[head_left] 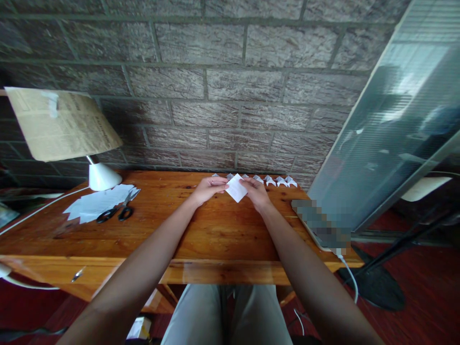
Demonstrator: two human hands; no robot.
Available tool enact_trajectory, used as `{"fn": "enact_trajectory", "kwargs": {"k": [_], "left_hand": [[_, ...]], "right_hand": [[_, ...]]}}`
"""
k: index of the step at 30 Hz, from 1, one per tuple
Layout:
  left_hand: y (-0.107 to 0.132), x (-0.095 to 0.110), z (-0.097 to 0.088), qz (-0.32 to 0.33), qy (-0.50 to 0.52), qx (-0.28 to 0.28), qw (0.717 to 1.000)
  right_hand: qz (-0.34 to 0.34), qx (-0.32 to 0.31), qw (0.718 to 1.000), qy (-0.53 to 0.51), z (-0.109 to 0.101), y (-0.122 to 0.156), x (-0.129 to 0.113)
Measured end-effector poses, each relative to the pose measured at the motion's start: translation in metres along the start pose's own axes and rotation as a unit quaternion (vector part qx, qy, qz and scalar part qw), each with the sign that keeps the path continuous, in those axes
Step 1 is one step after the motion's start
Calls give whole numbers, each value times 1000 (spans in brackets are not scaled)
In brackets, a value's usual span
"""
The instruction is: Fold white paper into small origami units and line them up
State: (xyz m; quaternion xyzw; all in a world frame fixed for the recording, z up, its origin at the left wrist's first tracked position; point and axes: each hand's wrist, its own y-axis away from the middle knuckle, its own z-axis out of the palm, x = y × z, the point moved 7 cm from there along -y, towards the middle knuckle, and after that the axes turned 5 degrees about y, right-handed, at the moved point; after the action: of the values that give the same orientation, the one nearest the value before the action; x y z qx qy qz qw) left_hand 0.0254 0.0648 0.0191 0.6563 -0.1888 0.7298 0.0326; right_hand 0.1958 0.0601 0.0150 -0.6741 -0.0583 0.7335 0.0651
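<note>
A small white square of paper (pixel 236 188) is held up between both hands, turned so one corner points down. My left hand (pixel 211 189) pinches its left corner. On the opposite corner, my right hand (pixel 256 189) is closed with thumb and fingers. Just behind the hands, a row of folded white paper pieces (pixel 282 181) stands along the back edge of the wooden table (pixel 223 239). Part of that row is hidden by the hands and the held paper.
At left are a lamp (pixel 104 176) with a paper-covered shade, a pile of white paper sheets (pixel 97 203) and black-handled scissors (pixel 124 212). A pixelated phone-like device (pixel 319 225) with a white cable (pixel 350 278) lies at right. A brick wall (pixel 223 86) rises behind.
</note>
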Motion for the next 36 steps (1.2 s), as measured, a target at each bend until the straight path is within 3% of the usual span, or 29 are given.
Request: {"fn": "enact_trajectory", "kwargs": {"k": [3, 7, 13, 20, 26, 36], "left_hand": [[-1, -1, -2, 6, -3, 7, 1000], [-2, 1, -10, 26, 3, 57, 998], [-4, -4, -16, 16, 99, 98, 990], [-5, -7, -18, 22, 143, 104, 984], [-5, -6, -16, 18, 137, 92, 986], [-3, 0, -14, 27, 126, 95, 987]], "right_hand": [[-4, 1, 1000, -2, 0, 0, 0], [-19, -25, 999, 13, 5, 0, 1], [-41, -65, 996, 54, 10, -1, 4], [-35, -67, 996, 41, 10, -2, 5], [-65, -31, 997, 23, 7, 0, -6], [-43, -37, 998, -10, 9, 4, -9]]}}
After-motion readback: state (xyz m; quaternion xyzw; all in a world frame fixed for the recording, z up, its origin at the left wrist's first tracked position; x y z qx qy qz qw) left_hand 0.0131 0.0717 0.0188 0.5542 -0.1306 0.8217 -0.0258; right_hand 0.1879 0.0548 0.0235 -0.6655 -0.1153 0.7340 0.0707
